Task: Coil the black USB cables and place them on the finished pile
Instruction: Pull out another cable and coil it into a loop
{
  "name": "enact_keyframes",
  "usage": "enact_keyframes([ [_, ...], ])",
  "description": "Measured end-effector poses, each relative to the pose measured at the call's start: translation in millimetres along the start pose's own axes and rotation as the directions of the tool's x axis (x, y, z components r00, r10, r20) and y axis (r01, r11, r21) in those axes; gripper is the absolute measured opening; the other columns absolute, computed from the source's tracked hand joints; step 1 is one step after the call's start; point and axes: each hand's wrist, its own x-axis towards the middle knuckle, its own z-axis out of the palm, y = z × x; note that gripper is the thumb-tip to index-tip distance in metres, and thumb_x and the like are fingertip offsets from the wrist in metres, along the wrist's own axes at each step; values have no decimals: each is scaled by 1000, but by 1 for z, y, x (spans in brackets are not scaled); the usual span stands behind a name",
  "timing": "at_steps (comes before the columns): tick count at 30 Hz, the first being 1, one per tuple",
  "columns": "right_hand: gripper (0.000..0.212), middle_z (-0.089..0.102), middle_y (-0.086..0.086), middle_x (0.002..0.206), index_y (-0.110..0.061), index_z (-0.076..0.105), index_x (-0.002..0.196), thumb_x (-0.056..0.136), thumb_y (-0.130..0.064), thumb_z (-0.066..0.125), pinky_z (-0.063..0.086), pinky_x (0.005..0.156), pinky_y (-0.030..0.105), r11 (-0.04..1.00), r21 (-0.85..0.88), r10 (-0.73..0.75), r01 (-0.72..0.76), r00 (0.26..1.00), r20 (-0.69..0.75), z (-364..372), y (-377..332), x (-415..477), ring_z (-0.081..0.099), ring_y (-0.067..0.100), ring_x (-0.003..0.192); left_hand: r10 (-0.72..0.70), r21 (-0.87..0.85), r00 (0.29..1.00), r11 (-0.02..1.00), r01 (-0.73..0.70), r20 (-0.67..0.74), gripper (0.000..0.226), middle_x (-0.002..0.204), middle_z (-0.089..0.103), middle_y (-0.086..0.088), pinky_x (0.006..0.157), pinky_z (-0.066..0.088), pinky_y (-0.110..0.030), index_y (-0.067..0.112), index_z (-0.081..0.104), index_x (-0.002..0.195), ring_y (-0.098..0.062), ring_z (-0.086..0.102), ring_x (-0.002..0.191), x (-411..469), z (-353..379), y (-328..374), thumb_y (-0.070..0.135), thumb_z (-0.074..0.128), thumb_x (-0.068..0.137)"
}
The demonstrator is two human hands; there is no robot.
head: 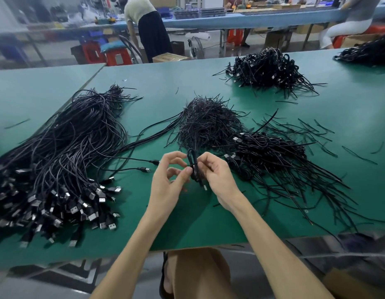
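Here we held the coiled cable [192, 167] above the table [187, 223]: our right hand [217, 175] pinched the loops, and our left hand [167, 180], as far as we could tell, pinched their middle. A slackened pinch might have let the loops spring apart before the finished pile [269, 156] nearby.

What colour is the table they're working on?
The table is green, plain to see in the head camera view.
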Motion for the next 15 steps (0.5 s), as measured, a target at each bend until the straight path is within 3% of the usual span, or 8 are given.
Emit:
enact_keyframes([
  [3, 22, 64, 6, 77, -5, 60, 91, 103, 5, 46, 47, 66, 22, 998, 58, 16, -17, 1000, 13, -1, -5, 1, 57, 16, 70, 18, -27, 997, 1000, -16, 79, 44, 97, 58, -10, 54, 58, -35, 31, 62, 115, -24, 67, 68, 9, -2, 17, -9, 55, 98],
  [6, 22, 65, -7, 71, -7, 58, 88, 104, 4, 47, 46, 61, 14, 996, 89, 19, -21, 1000, 20, -1, -6, 1, 58, 4, 64, 83, 238, 974, 962, -133, 210, 63, 99, 54, -3, 64, 60, -36, 34, 62, 129, -23, 67, 70, 25, -12, 28, -16, 44, 96],
  [8, 26, 65, -11, 69, -11, 56, 84, 103, 5, 47, 47, 61, 14, 995, 98, 28, -31, 999, 33, -2, -5, -2, 59, 3, 63, 117, 519, 936, 806, -285, 332, 57, 105, 50, 4, 76, 56, -39, 34, 62, 133, -18, 61, 78, 31, -16, 33, -8, 56, 95],
  [10, 24, 65, -11, 70, -9, 59, 88, 103, 5, 47, 48, 61, 15, 995, 92, 28, -31, 999, 35, -4, -4, -4, 60, 3, 65, 144, 687, 895, 593, -420, 423, 48, 118, 47, 3, 86, 53, -41, 31, 65, 132, -18, 54, 94, 32, -18, 39, 7, 72, 91],
  [12, 19, 65, -8, 72, -4, 60, 93, 103, 6, 47, 50, 64, 18, 994, 105, 27, -31, 999, 38, -4, -5, -4, 61, 7, 68, 206, 711, 830, 435, -552, 518, 39, 137, 49, 1, 97, 49, -38, 26, 69, 126, -22, 52, 115, 35, -20, 45, 20, 76, 88],
  [14, 20, 66, -2, 73, -4, 58, 91, 99, 12, 48, 51, 66, 21, 990, 134, 27, -34, 998, 54, -3, -7, -4, 62, 13, 67, 234, 697, 795, 385, -605, 560, 29, 142, 54, 3, 109, 43, -39, 20, 72, 116, -22, 51, 127, 38, -22, 50, 29, 75, 89],
  [15, 21, 66, 2, 72, -3, 59, 90, 97, 14, 51, 50, 65, 22, 990, 135, 26, -33, 998, 59, -3, -7, -3, 61, 16, 67, 233, 699, 796, 384, -603, 559, 25, 134, 60, 4, 109, 42, -39, 17, 70, 110, -20, 54, 123, 38, -22, 52, 32, 73, 91],
])
